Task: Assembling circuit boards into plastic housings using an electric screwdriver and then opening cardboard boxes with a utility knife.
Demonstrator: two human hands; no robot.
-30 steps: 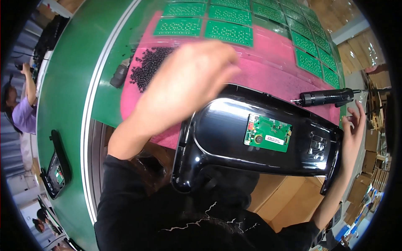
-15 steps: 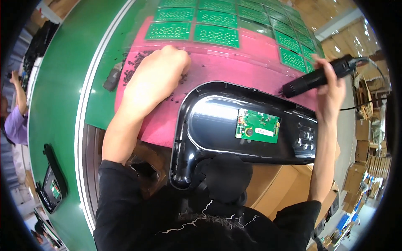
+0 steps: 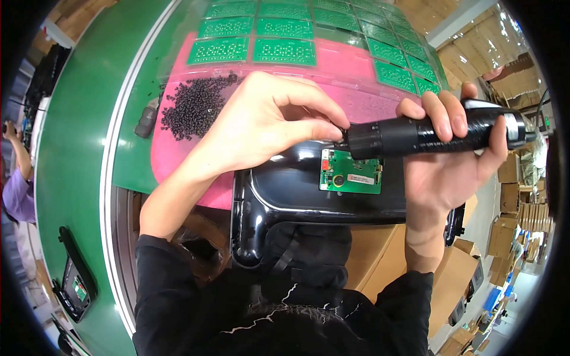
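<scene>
My right hand (image 3: 442,163) grips a black electric screwdriver (image 3: 389,136), held nearly level with its tip pointing left. My left hand (image 3: 255,121) meets that tip, thumb and forefinger pinched around a small dark piece that looks like a black screw (image 3: 342,140). Beneath both hands lies a glossy black plastic housing (image 3: 309,196), wide with a rounded leg at its left. Inside it sits a green circuit board (image 3: 363,185), its upper right edge partly covered by the screwdriver. A heap of small black screws (image 3: 190,107) rests on the pink mat (image 3: 169,157) behind my left forearm.
Clear trays of green circuit boards (image 3: 284,50) span the back of the mat. A small dark block (image 3: 146,121) lies left of the screws. Another black housing (image 3: 77,279) is on the green table at left. Cardboard boxes (image 3: 380,255) stand below the table edge.
My left hand has left the screw heap and moved right to the screwdriver's tip. My right hand has brought the screwdriver left and lower, turned closer to level.
</scene>
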